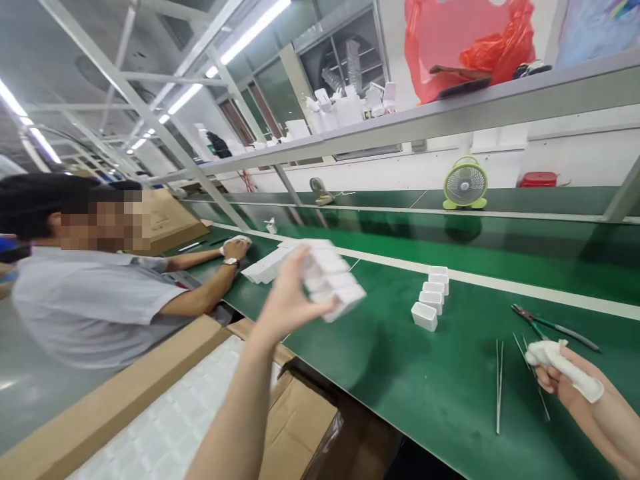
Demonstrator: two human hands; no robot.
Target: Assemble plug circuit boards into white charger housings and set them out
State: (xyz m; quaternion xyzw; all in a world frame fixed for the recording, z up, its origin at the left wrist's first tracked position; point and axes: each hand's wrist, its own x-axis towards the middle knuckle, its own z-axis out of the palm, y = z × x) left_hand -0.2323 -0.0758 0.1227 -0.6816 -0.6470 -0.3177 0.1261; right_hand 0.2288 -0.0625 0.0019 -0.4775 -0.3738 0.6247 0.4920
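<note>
My left hand [287, 300], blurred by motion, grips a block of small white plastic boxes [333, 277] above the green bench. Its thumb and fingers are closed around the near end of the block. At the right edge, my right hand [575, 387] is closed on a white cloth [560, 363] that covers some of its fingers. Just beside it lie tweezers [499, 387] and a second pair of tweezers [535, 380], partly under the hand. Between my hands, several open white boxes [425, 316] stand in a row on the bench.
Green-handled pliers [555, 323] lie behind my right hand. More white boxes [267, 265] rest near a co-worker [90, 300] on the left, whose hand holds white cloth. A carton [165, 400] of white pieces stands at the bench's near edge. A green fan [465, 183] stands at the back.
</note>
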